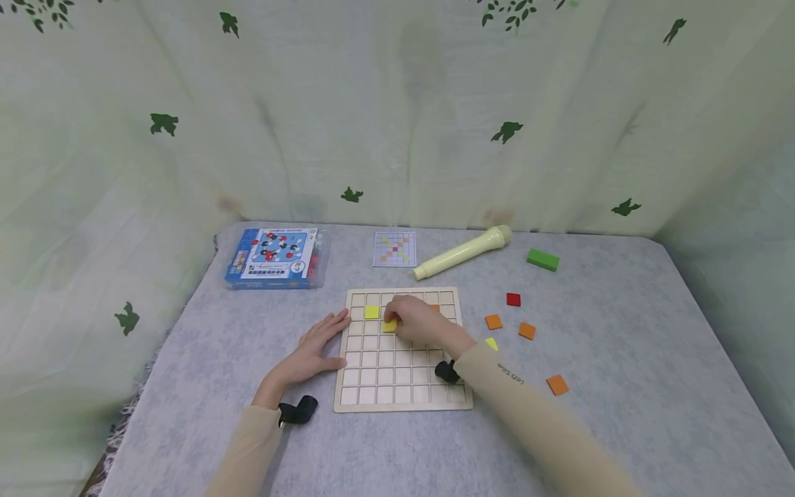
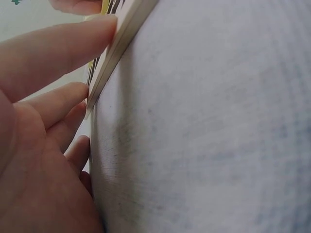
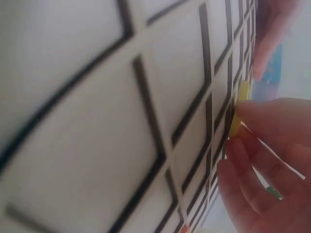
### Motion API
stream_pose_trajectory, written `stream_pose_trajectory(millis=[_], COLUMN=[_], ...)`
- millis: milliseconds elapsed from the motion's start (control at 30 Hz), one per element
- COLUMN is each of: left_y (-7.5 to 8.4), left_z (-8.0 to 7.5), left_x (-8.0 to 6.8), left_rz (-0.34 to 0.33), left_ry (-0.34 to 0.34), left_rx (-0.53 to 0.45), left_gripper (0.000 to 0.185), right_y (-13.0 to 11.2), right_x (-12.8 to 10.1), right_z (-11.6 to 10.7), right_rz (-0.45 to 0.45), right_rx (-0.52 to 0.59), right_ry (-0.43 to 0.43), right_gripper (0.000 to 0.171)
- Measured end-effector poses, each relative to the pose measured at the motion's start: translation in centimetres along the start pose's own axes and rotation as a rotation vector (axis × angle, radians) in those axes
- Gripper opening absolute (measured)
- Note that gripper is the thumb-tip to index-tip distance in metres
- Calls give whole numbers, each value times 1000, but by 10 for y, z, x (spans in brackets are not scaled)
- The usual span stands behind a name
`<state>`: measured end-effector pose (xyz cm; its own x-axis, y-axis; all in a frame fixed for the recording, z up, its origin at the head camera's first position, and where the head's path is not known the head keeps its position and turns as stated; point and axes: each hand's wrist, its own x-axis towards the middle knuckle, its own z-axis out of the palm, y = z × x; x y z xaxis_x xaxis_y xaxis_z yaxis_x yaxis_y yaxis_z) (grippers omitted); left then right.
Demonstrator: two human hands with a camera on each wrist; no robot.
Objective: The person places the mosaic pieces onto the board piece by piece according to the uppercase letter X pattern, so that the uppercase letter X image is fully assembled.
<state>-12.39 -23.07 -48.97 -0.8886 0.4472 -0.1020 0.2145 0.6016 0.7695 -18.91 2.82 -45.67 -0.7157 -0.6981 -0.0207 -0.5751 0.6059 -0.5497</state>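
A wooden grid board [image 1: 402, 408] lies flat on the table. My right hand [image 1: 419, 323] is over its upper part and pinches a yellow square tile [image 1: 389, 326] between thumb and fingers. In the right wrist view that yellow tile [image 3: 235, 128] is at the grid, under the fingertips. Up and left of it, another yellow tile [image 1: 371, 313] sits in a cell. An orange tile [image 1: 435, 307] on the board shows partly past my right hand. My left hand [image 1: 310, 352] rests along the board's left edge, fingers extended; in the left wrist view, its fingertips [image 2: 111, 25] touch the rim.
Right of the board lie a red tile [image 1: 513, 299], several orange tiles [image 1: 526, 331] and a yellow tile [image 1: 491, 343] partly behind my sleeve. Behind are a pattern card [image 1: 394, 249], a pale yellow microphone-shaped stick [image 1: 459, 257], a green block [image 1: 543, 260] and a blue boxed set [image 1: 276, 259].
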Motion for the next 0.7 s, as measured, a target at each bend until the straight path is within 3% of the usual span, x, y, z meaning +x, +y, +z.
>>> stream_pose_trajectory(millis=[367, 533, 700], left_y=[1, 2, 2], left_z=[0, 0, 0], left_x=[1, 1, -1], left_rz=[-12, -6, -1], left_ry=[0, 1, 10], left_rx=[4, 3, 9], left_gripper=[79, 79, 79], right_y=[-2, 15, 49], right_x=[-5, -29, -67], right_z=[0, -16, -41], right_rz=[32, 112, 232], right_rx=[1, 87, 159], right_ry=[-3, 37, 107], right_gripper=[28, 25, 24])
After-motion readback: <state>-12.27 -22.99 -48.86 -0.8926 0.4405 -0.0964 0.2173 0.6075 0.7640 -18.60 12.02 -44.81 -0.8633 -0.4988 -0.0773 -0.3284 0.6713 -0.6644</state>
